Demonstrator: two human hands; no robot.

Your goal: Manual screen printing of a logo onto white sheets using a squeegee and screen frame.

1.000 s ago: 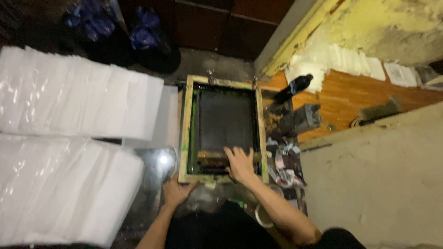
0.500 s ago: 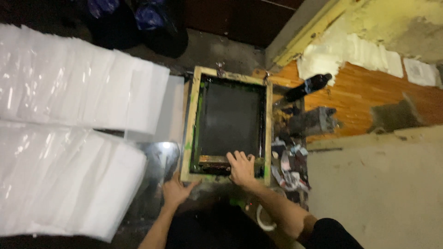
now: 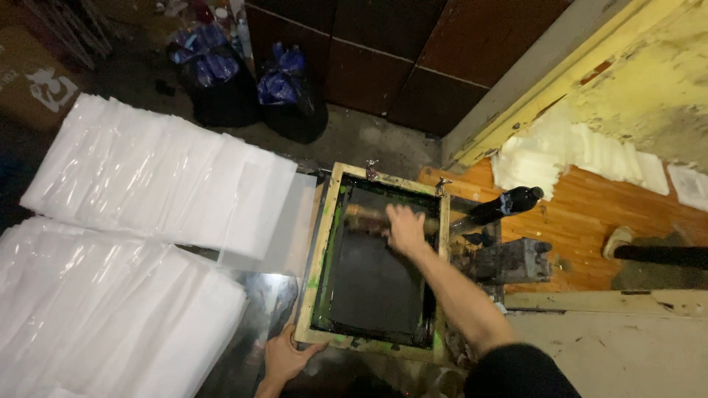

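I am watching a screen-printing pass in progress. My right hand (image 3: 405, 228) is gripping the squeegee (image 3: 366, 218) and is pressing it against the dark mesh near the far end of the frame (image 3: 318, 250), close to the hinged edge. My left hand (image 3: 282, 358) is lying open with spread fingers on the near left corner of the frame, bracing it flat without closing round anything.

Judging from how things lie, the stroke is reaching its far limit: the whole mesh between the squeegee and the near edge is looking evenly dark, with green ink (image 3: 333, 221) smeared along the left inner rim. I cannot tell whether a sheet is lying under the mesh. To the left, two big fans of white sheets (image 3: 147, 184) are spreading over the tabletop (image 3: 265, 302), so plenty of stock is waiting there. A dark bottle (image 3: 505, 206) is lying just right of the frame.

Against half a second ago, the squeegee and my right hand are sitting at the opposite end: then they were at the near edge, by my body, and now they are up by the far edge. My left hand is keeping its place on the corner. The view is also tilting a little farther back.
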